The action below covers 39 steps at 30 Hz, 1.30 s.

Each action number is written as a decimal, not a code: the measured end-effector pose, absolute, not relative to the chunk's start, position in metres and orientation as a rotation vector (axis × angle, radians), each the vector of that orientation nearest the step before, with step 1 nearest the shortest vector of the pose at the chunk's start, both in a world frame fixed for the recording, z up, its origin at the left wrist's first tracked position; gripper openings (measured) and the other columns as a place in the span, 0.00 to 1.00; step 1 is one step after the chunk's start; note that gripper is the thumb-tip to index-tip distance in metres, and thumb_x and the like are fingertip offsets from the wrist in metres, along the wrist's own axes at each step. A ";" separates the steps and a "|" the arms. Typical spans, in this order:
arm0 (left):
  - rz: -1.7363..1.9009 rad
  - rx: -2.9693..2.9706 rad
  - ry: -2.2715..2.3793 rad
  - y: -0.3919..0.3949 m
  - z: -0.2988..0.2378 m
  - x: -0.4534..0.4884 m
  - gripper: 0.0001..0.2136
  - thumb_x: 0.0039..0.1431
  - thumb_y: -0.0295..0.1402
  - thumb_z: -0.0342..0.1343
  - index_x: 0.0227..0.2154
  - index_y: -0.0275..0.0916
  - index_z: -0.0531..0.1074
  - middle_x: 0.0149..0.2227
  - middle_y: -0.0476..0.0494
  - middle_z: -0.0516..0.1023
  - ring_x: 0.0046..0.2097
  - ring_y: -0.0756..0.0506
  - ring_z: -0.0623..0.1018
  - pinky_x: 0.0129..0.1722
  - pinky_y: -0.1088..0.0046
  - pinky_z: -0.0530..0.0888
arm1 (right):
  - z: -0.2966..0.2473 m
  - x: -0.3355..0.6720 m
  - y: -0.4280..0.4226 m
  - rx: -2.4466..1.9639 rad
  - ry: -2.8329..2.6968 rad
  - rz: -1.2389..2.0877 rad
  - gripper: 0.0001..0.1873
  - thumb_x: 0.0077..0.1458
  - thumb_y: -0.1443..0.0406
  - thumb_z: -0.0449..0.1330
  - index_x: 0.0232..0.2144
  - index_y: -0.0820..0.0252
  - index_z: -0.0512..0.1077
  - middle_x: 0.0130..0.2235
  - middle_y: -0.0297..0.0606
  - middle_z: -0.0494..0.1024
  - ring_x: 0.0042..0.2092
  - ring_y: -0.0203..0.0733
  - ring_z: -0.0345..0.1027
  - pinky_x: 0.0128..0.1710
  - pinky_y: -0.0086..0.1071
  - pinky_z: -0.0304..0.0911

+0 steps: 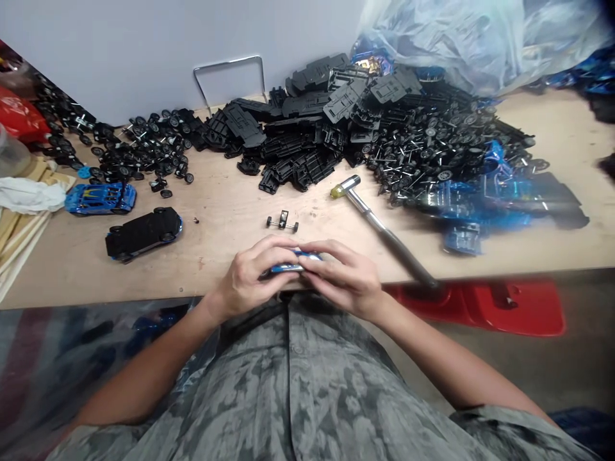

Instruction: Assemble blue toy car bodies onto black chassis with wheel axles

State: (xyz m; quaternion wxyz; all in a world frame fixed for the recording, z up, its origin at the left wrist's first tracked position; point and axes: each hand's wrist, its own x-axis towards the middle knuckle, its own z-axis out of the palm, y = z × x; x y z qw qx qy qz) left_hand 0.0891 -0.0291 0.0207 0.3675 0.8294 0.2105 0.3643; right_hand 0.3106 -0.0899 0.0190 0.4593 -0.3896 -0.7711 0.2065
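Left hand (250, 276): fingers (273, 246) curled, pinching the blue toy car (293, 265)
Right hand (343, 280): fingers (319, 255) pressed over its other end
Car: between both hands, over the desk (225, 240) edge; mostly hidden, seemingly
Nearby: hammer (379, 221)

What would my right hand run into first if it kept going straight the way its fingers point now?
Your right hand points inward at the blue toy car body it grips, so it would likely meet that first, with your left hand right behind it. Depth is hard to judge from this view.
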 end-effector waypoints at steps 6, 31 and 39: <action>0.983 2.098 0.498 -0.031 0.014 0.088 0.12 0.61 0.22 0.63 0.47 0.40 0.77 0.52 0.36 0.80 0.54 0.42 0.81 0.53 0.61 0.81 | 0.021 0.309 -0.090 -1.062 -1.808 0.569 0.24 0.61 0.68 0.66 0.59 0.58 0.73 0.48 0.50 0.83 0.49 0.49 0.79 0.47 0.43 0.78; 0.947 2.150 0.589 -0.027 0.016 0.090 0.11 0.60 0.25 0.66 0.44 0.38 0.74 0.45 0.38 0.82 0.47 0.45 0.83 0.48 0.69 0.82 | 0.013 0.311 -0.097 -1.016 -1.931 0.411 0.23 0.61 0.72 0.62 0.58 0.54 0.72 0.52 0.49 0.78 0.54 0.51 0.75 0.51 0.50 0.74; 0.923 2.185 0.581 -0.028 0.017 0.090 0.14 0.60 0.24 0.65 0.48 0.38 0.74 0.46 0.38 0.81 0.49 0.44 0.82 0.48 0.67 0.81 | 0.013 0.312 -0.092 -0.960 -1.920 0.454 0.18 0.61 0.73 0.62 0.53 0.58 0.75 0.48 0.49 0.78 0.48 0.46 0.76 0.45 0.43 0.76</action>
